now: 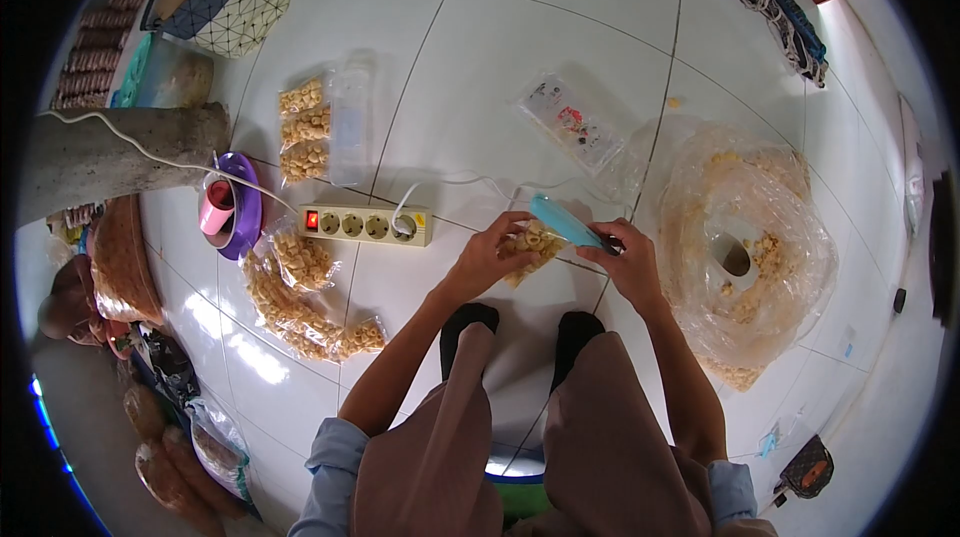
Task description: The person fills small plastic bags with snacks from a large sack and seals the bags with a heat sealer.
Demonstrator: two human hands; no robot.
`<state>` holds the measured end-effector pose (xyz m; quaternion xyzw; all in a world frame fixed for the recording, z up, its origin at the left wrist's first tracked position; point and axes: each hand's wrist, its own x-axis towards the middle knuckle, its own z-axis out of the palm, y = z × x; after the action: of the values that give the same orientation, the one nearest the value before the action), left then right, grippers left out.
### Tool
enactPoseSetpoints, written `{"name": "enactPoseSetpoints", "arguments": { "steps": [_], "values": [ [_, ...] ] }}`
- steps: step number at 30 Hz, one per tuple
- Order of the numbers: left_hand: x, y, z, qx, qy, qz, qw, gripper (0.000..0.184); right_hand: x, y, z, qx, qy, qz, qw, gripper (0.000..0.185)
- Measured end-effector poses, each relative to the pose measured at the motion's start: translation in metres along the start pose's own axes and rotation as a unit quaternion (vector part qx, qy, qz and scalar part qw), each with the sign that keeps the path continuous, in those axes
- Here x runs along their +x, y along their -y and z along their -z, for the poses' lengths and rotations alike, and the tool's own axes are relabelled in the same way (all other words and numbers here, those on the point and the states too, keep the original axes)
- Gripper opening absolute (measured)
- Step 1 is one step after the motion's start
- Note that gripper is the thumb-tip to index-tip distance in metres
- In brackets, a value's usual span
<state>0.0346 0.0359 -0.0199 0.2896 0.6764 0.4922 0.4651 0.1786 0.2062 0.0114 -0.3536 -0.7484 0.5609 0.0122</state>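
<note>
My left hand (490,259) is closed on a small clear bag of ring-shaped snacks (538,249), held above the floor in front of my feet. My right hand (630,259) grips a light-blue hand-held bag sealer (562,221) by its dark end. The sealer lies across the upper edge of the bag; whether its jaws are pressed together I cannot tell. A white cord (460,180) runs from the power strip (350,226) towards the sealer. To the right of my right hand stands a large clear sack (690,237) with loose snacks inside.
Several filled snack bags (290,302) lie left of my hands, and more packs (305,132) sit beyond the strip. A purple basin (248,207) holds a pink cup (216,209). A flat plastic packet (572,127) lies ahead. A grey pillar (120,157) stands left.
</note>
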Motion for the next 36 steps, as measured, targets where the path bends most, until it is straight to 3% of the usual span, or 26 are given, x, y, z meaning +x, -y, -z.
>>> {"name": "enactPoseSetpoints", "arguments": {
  "steps": [2,17,36],
  "values": [
    [0.0,0.002,-0.002,-0.001,-0.037,-0.017,0.999,0.051,-0.001,0.001,-0.002,-0.012,-0.02,0.032,0.999,0.036],
    [0.0,0.001,0.0,0.012,-0.015,0.014,1.0,0.055,-0.001,-0.001,-0.005,-0.057,-0.054,0.089,0.993,0.038],
    [0.0,0.004,0.003,-0.007,-0.018,0.022,1.0,0.051,0.006,-0.01,-0.003,-0.022,-0.013,0.052,0.998,0.039]
  ]
}}
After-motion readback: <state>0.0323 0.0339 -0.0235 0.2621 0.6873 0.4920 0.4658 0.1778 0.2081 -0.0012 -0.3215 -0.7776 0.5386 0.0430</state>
